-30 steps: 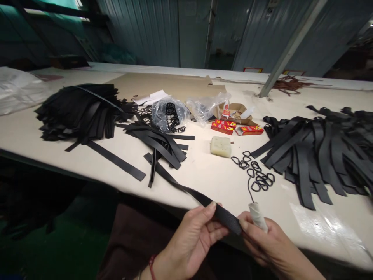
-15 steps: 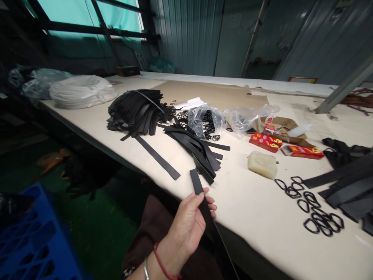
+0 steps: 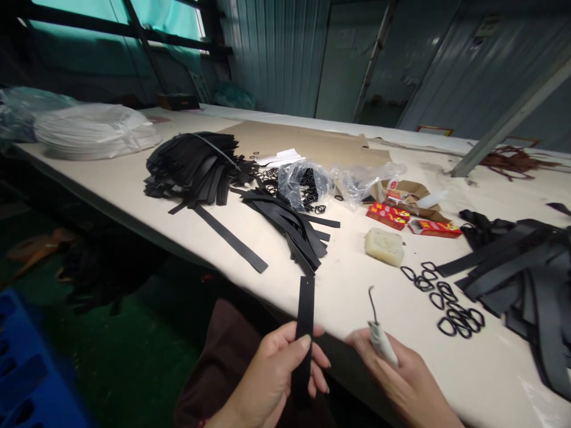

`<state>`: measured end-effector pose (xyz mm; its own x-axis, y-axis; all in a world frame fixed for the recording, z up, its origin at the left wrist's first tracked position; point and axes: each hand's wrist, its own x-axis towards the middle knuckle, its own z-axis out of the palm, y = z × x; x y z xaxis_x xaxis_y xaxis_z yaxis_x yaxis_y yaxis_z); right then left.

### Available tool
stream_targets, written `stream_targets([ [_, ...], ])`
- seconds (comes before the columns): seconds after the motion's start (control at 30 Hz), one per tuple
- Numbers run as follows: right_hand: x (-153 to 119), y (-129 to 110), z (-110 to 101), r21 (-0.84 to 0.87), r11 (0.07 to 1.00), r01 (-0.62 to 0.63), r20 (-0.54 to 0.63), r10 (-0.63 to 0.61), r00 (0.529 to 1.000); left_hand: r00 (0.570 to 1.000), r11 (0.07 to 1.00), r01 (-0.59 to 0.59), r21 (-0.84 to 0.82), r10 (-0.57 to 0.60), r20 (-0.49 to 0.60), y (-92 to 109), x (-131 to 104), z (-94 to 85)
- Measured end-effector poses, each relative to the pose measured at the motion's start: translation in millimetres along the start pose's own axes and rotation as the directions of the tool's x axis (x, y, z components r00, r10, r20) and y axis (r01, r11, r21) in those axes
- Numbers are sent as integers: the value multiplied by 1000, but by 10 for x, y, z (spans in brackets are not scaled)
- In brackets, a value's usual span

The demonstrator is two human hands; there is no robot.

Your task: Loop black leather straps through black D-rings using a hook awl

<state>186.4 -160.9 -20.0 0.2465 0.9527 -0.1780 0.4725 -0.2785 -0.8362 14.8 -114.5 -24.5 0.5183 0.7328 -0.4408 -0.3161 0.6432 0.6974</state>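
My left hand (image 3: 285, 362) pinches a black strap (image 3: 306, 303) between thumb and fingers. The strap's upper end points up past the table's front edge, with a tiny hole near its tip. In my right hand (image 3: 392, 371) is a hooked awl (image 3: 382, 342) with a pale wrapped handle; its thin, dark, bent tip points upward. The awl is to the right of the strap, apart from it. A pile of loose black straps (image 3: 292, 226) lies just beyond my left hand. Black D-shaped rings (image 3: 450, 306) lie beyond my right hand.
A tied bundle of black straps (image 3: 191, 166), a plastic bag of rings (image 3: 307, 184), red boxes (image 3: 388, 215) and a yellowish block (image 3: 384, 246) stand on the pale table (image 3: 348, 279). More straps (image 3: 526, 267) lie at right. A slanted metal post (image 3: 495, 122) rises behind; a blue crate (image 3: 31, 362) is lower left.
My right hand has come into view from below, holding the awl. My left hand has moved lower, and its strap now stands more upright. The view has shifted right.
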Motion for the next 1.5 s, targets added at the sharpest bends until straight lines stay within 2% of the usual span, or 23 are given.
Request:
stream_targets([
  [0.07,178,-146,77,204,974,-102,77,88,993,999,999,17,49,-19,44,-13,-15,13],
  [0.13,291,-248,131,372,913,-167,156,116,981,995,994,39,99,-48,91,-26,-19,21],
  [0.3,311,-297,130,639,717,-279,228,170,959,962,983,170,68,-181,203,-2,-40,17],
  [0.37,291,-271,101,689,655,-311,255,183,949,936,975,218,32,-219,275,23,-40,2],
  [0.47,291,-232,78,702,632,-328,275,185,944,904,963,268,-31,-241,353,42,3,-12],
  [0.57,309,-216,83,697,630,-342,291,188,938,896,942,311,-130,-244,372,36,89,13],
  [0.73,317,-215,75,716,618,-325,304,144,942,862,877,441,-189,-356,362,18,199,107],
  [0.8,303,-204,60,728,607,-320,323,108,940,897,913,372,-169,-307,318,8,203,135],
  [0.87,273,-190,49,722,612,-324,311,132,941,961,976,206,-77,-187,203,-4,192,151],
  [0.93,227,-181,51,699,636,-327,264,195,945,997,994,31,105,-38,66,-12,179,160],
  [1.0,171,-176,67,680,658,-323,230,226,946,996,949,-77,304,84,-9,-11,173,170],
  [1.1,110,-149,104,711,640,-291,204,209,956,987,887,-133,442,161,-27,1,180,194],
  [1.27,148,-39,114,698,640,-321,192,264,945,995,903,-88,420,98,-2,15,202,228],
  [1.33,179,-11,100,722,604,-337,216,266,939,998,933,-31,359,10,58,23,200,235],
  [1.4,187,-10,87,749,562,-351,261,238,936,983,946,65,318,-116,143,35,193,251],
  [1.43,181,-20,83,748,563,-351,278,215,936,969,942,108,317,-171,177,40,190,264],
  [1.5,153,-52,69,712,627,-316,286,152,946,954,934,153,324,-224,197,44,194,299],
])
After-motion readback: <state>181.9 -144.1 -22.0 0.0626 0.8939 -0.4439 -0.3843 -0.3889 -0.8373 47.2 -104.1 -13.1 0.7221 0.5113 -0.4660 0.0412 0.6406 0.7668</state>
